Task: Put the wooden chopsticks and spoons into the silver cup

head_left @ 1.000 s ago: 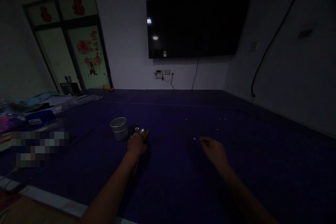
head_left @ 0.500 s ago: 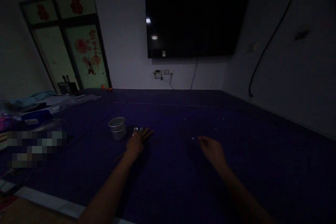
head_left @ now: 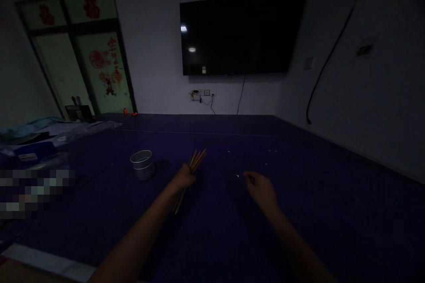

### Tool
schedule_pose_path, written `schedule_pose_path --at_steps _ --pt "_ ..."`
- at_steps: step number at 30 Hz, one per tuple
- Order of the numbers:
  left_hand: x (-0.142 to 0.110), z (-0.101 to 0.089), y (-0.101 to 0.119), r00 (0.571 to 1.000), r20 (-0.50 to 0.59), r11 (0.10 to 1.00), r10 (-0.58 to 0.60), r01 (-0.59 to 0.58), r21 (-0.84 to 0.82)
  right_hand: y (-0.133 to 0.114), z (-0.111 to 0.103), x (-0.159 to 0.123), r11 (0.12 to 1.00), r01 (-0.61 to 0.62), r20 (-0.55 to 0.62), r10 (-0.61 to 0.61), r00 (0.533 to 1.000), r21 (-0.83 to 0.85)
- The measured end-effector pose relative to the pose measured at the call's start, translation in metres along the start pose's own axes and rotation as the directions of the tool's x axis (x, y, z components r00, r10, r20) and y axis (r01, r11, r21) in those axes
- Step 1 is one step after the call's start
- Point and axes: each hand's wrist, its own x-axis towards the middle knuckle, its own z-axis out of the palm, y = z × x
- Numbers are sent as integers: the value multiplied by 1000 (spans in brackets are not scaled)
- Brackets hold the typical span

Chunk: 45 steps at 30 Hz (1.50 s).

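My left hand point(head_left: 185, 179) is closed round a bundle of wooden chopsticks point(head_left: 198, 159), lifted off the dark purple mat point(head_left: 215, 221) and tilted up to the right; their lower ends stick out below the fist. A small white perforated metal cup point(head_left: 142, 165) stands upright on the mat just left of that hand. My right hand point(head_left: 260, 189) hovers low over the mat further right, fingers loosely curled; whether it holds anything is hidden by the dim light.
A large black TV point(head_left: 239, 33) hangs on the far wall above wall sockets point(head_left: 201, 93). A door with red paper decorations point(head_left: 102, 64) is at the back left. Clutter, bags and boxes point(head_left: 29, 141) lie along the mat's left edge.
My left hand has lifted the chopsticks from the mat and moved right, away from the cup. The spoons seen by the cup earlier are no longer visible. The right hand barely moved.
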Motion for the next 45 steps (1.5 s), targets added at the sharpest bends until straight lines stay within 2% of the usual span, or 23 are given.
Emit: schedule_pose_path --at_steps 3,4,6,8,12,17,22,25,28,31,36,42,45 --pt "-3 20 15 997 80 993 7 3 -118 -2 0 -1 1000 1 7 -1 1000 25" --pt "-5 27 18 994 106 972 2 23 -233 -2 0 -2 1000 0 14 0 1000 31" --pt "-8 41 21 987 162 900 -8 78 -428 -4 1 -3 999 3 30 -4 1000 38" --pt "-12 54 22 981 192 833 -27 128 -538 -7 1 -3 999 13 37 -15 999 40" --pt "-17 70 19 980 189 755 -54 164 -634 -13 7 -6 993 53 70 -60 996 104" --pt "-23 74 19 985 170 679 -37 149 -719 -28 27 -17 929 106 153 -170 974 354" --pt "-29 76 21 978 189 583 86 104 -805 -48 42 -28 790 30 260 -238 936 613" --pt "-31 82 19 971 204 546 120 107 -831 -52 45 -32 722 -81 318 -198 927 687" --pt "-30 90 15 975 189 554 117 94 -827 -51 47 -32 654 -203 358 -110 927 729" --pt "-27 96 13 989 115 613 92 35 -790 -47 50 -32 630 -249 352 -42 935 735" --pt "-21 96 11 996 4 717 87 -60 -694 -43 51 -32 698 -226 338 -24 941 680" --pt "-18 91 7 986 -19 747 164 -137 -651 -48 46 -33 784 -154 309 -51 950 601" --pt "-17 90 6 975 -36 766 221 -197 -612 -50 43 -33 813 -155 311 -34 950 562"
